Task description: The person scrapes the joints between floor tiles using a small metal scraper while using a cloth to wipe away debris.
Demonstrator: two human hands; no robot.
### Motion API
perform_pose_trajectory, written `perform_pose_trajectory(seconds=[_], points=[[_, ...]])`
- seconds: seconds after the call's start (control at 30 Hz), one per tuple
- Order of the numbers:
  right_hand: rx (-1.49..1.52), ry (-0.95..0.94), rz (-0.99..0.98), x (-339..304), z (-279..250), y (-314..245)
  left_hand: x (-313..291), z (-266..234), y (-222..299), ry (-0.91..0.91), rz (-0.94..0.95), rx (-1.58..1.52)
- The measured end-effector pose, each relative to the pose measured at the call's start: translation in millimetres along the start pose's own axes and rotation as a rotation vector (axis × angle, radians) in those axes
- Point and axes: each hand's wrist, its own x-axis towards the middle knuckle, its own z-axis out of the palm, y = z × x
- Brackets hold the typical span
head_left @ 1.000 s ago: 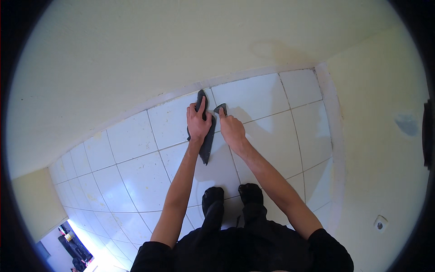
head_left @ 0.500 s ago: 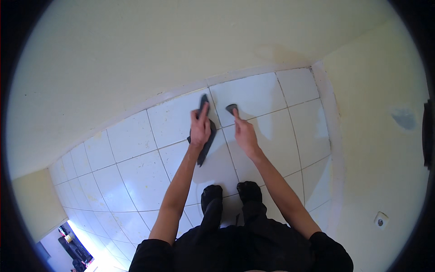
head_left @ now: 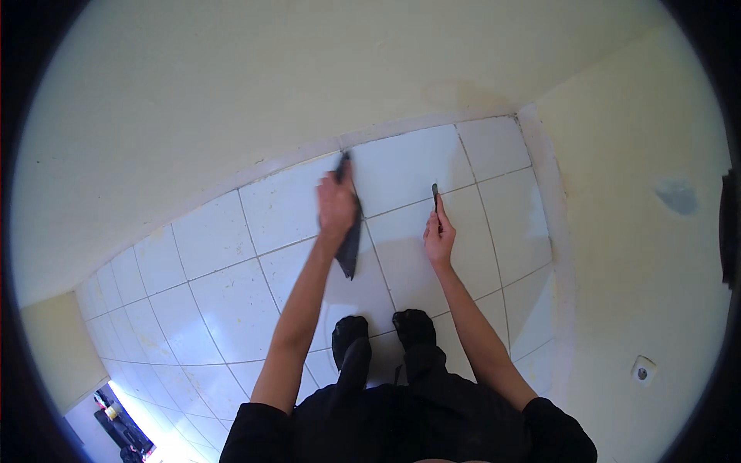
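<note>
My left hand (head_left: pixel 336 204) is closed around a dark grey cloth (head_left: pixel 351 253). One bunched end pokes out past the fingers near the base of the wall, and the rest trails back toward my feet. Motion blurs this hand slightly. In my right hand (head_left: pixel 440 241) is a small scraper (head_left: pixel 435 190) with a dark blade, pinched by its handle and seen nearly edge-on. It points away from me over the white floor tiles (head_left: pixel 409 166); whether its tip touches them I cannot tell.
A cream wall (head_left: pixel 231 92) runs along the far side and meets the right-hand wall (head_left: pixel 617 255) at a corner. That wall bears a socket (head_left: pixel 643 371) and a grey patch (head_left: pixel 676 197). My feet (head_left: pixel 415 328) stand close behind my hands. Yellowish specks mark tiles at left.
My right hand has moved right and turned, so the scraper's blade shows edge-on instead of broad. My left hand has slid slightly forward with the cloth, which now trails narrower.
</note>
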Motion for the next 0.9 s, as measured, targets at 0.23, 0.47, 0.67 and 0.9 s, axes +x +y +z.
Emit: perform_pose_trajectory(seconds=[0.23, 0.47, 0.67, 0.9], points=[[0.051, -0.004, -0.031, -2.7, 6.0, 4.1, -58.0, -15.3, -120.6, 0.359, -0.245, -0.103], [-0.128, -0.011, -0.13, -1.0, -4.8, 13.9, -56.6, -9.3, -16.4, -0.422, 0.048, -0.627], [-0.176, -0.046, -0.173, -6.5, 2.4, 4.9, -15.7, 16.9, 54.8, -0.032, 0.518, -0.102], [-0.247, -0.081, -0.193, -7.3, 3.6, -3.9, 12.2, 10.7, -15.5, 0.139, 0.017, 0.109]])
